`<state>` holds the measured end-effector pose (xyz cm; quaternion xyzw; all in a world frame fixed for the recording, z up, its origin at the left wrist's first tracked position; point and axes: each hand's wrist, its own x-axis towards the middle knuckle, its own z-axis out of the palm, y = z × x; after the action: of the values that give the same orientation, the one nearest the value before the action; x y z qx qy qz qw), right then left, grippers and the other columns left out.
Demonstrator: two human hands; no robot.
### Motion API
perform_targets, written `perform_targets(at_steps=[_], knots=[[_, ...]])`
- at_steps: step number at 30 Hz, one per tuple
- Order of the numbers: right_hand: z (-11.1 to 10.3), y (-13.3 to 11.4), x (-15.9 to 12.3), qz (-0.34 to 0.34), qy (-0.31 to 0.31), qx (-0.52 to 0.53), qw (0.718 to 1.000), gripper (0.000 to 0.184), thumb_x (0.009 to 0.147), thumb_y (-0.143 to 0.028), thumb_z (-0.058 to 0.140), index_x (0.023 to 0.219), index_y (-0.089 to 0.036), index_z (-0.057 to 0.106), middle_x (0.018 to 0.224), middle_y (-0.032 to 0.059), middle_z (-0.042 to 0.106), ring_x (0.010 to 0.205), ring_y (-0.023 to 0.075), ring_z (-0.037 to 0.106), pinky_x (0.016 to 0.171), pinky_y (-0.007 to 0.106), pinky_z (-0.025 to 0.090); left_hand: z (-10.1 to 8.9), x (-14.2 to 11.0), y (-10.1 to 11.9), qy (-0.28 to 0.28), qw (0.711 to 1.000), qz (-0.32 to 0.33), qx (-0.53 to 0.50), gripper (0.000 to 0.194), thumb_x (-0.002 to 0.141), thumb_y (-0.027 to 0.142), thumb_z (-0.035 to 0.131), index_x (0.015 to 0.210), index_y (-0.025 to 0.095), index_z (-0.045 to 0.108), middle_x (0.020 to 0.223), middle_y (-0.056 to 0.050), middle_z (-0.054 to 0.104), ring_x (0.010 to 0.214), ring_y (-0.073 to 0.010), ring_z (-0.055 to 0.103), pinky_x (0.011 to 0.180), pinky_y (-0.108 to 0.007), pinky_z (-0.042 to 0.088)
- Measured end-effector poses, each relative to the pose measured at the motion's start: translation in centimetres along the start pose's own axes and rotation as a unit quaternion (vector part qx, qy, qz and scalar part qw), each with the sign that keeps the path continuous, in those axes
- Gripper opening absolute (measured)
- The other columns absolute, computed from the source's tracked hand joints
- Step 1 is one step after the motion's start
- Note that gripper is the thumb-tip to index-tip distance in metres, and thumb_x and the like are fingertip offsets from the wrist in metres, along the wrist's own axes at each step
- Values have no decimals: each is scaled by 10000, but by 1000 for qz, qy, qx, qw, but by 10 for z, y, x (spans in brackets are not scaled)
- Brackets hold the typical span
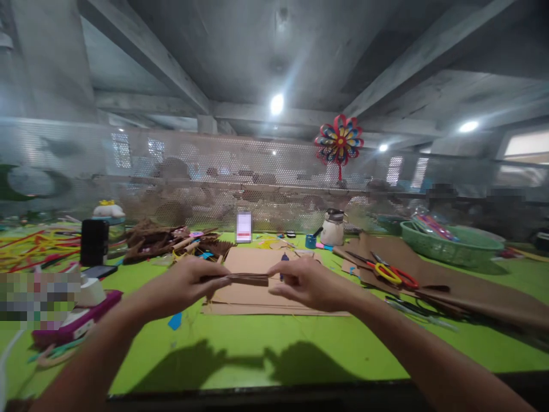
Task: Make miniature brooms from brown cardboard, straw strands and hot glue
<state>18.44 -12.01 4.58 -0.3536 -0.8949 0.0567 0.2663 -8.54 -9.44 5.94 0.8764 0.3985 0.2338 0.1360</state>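
A narrow folded strip of brown paper (249, 280) is held level in front of me, above the table. My left hand (189, 281) pinches its left end between thumb and fingers. At the other end my right hand (306, 280) has its thumb and index finger closed on the strip. Beneath both hands lie flat brown cardboard sheets (249, 308). A dark blue pen-like object (284, 264) shows just behind my right fingers, partly hidden.
Scissors with yellow and red handles (388, 272) lie on brown paper (476, 286) at right, near a green basket (450, 246). A white jug (333, 229) and a lit phone (243, 227) stand at the back. Left are a purple-edged power strip (77, 323) and a black phone (95, 241).
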Motion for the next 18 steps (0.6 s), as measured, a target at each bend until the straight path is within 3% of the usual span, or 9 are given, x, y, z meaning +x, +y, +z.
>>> perform_targets(at_steps=[2, 5, 11, 15, 18], knots=[[-8, 21, -9, 34, -24, -26, 999, 271, 814, -364, 568, 973, -175, 680, 584, 0, 575, 496, 94, 409, 499, 224, 294, 20, 21, -18, -56, 998, 3, -18, 377, 822, 478, 461, 796, 185, 697, 591, 1, 622, 519, -104, 454, 503, -197, 306], [-25, 59, -32, 102, -60, -46, 992, 267, 837, -354, 514, 841, -169, 706, 576, 8, 579, 485, 95, 399, 485, 224, 286, 47, 50, -42, -94, 992, 8, -82, 383, 821, 472, 475, 816, 158, 695, 591, -14, 632, 500, -98, 413, 490, -205, 295], [-55, 124, -77, 212, -54, -51, 974, 383, 830, -426, 457, 773, -155, 721, 673, 68, 652, 571, 155, 514, 536, 256, 370, 79, 85, -67, -162, 972, -34, -169, 379, 767, 480, 546, 828, 140, 700, 588, -23, 625, 480, -95, 428, 481, -214, 318], [-53, 157, -88, 258, -72, -54, 962, 332, 778, -380, 504, 843, -150, 734, 785, 95, 693, 647, 184, 565, 604, 274, 404, 94, 95, -69, -160, 975, -42, -146, 391, 743, 486, 555, 796, 129, 705, 547, -14, 586, 491, -108, 463, 500, -222, 348], [-46, 174, -92, 292, -99, -80, 948, 320, 746, -372, 518, 740, -138, 736, 672, 67, 674, 583, 163, 541, 546, 251, 381, 101, 94, -65, -134, 981, -38, -138, 391, 742, 486, 546, 774, 128, 701, 560, -8, 580, 506, -108, 454, 502, -220, 333]])
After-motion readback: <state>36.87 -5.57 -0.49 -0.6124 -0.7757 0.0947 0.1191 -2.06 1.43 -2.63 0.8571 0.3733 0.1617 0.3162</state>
